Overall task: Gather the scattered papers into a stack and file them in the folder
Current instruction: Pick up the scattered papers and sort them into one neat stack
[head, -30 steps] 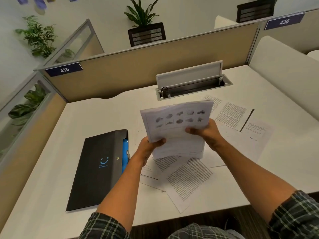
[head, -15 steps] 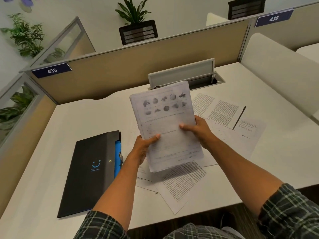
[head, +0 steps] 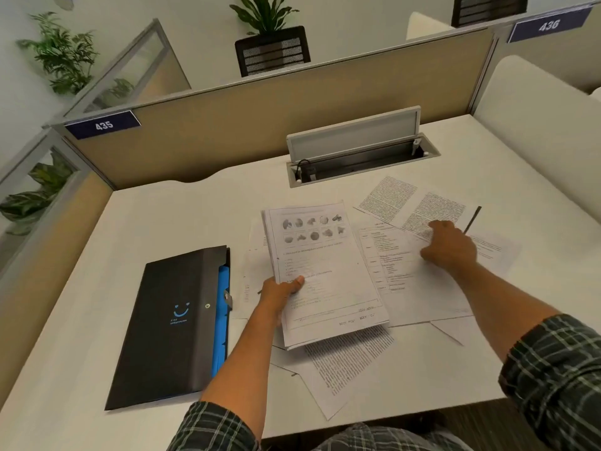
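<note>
Cubicle desk (head: 182, 222) | left hand (head: 282, 291) pinches stack (head: 320, 271) at centre | right hand (head: 448, 247) presses loose sheets (head: 409, 203), fingers curled, toward right edge | folder (head: 172, 323) lies left | slide sheets flat, square edges before adding.

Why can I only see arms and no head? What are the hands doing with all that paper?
The camera sits on the person's head and looks down, so you see only their arms. The left hand holds a stack of papers with little pictures on top. The right hand reaches to a printed sheet lying on the white desk. More loose sheets lie around. The black folder waits on the left for the papers.
</note>
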`<control>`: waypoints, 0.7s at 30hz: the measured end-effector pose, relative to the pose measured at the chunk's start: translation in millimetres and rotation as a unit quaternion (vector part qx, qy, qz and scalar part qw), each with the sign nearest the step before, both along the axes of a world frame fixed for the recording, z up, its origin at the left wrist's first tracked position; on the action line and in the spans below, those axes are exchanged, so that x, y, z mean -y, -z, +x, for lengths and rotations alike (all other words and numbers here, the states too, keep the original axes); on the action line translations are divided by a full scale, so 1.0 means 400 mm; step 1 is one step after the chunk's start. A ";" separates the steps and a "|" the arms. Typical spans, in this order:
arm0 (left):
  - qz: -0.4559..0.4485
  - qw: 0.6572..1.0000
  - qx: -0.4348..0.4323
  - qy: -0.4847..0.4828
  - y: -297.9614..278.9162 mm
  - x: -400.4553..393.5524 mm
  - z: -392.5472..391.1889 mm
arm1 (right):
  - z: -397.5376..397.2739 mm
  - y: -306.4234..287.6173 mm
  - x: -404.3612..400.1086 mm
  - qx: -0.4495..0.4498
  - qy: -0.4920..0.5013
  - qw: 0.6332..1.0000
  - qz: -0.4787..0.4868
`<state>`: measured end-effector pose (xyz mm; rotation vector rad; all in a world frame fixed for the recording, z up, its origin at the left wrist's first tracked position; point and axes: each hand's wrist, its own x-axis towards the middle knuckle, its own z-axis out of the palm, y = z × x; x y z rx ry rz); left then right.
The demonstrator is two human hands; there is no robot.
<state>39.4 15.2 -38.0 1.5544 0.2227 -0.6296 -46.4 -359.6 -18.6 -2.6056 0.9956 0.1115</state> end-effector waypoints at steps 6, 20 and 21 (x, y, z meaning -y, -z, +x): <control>-0.004 1.000 -0.016 0.000 0.002 0.000 -0.003 | -0.001 0.011 0.086 -0.099 -0.044 0.992 -0.070; -0.009 1.000 -0.021 0.007 -0.005 0.002 -0.006 | 0.023 0.023 0.106 -0.118 -0.122 0.966 -0.197; -0.009 1.000 -0.023 0.003 -0.005 0.002 -0.006 | 0.022 0.023 0.107 -0.116 -0.122 0.965 -0.199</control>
